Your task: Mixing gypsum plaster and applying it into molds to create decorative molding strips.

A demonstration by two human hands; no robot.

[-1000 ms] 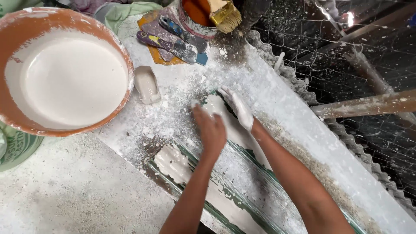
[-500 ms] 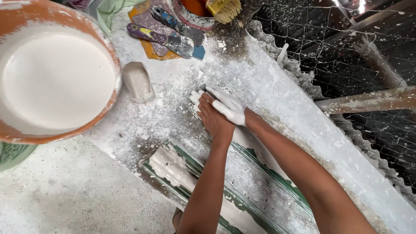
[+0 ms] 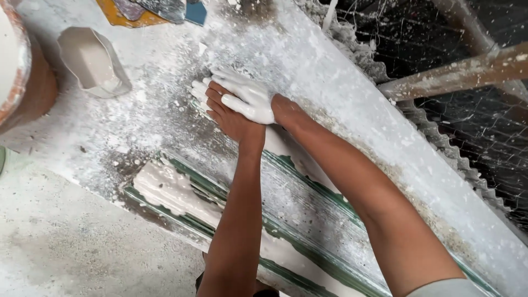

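Note:
A long green mould (image 3: pixel 308 231) runs slantwise over a plaster-dusted board (image 3: pixel 341 82), with wet white plaster (image 3: pixel 176 190) pooled at its near left end. Both hands are at the mould's far end. My left hand (image 3: pixel 228 118) lies flat, palm down, fingers spread on the wet plaster. My right hand (image 3: pixel 247 99), coated white with plaster, rests across the back of the left one, fingers stretched out. Neither hand holds a tool. Most of the mould's middle is hidden under my forearms.
A small white plaster-caked cup (image 3: pixel 91 60) stands left of the hands. An orange basin (image 3: pixel 19 71) of white liquid is at the far left edge. Scrapers (image 3: pixel 159 8) lie at the top. Wire mesh (image 3: pixel 440 33) and a wooden stick (image 3: pixel 467 71) are at right.
Both hands have slid up along the mould toward its far end. The right hand has come over the back of the left. The view has drawn closer and shifted right.

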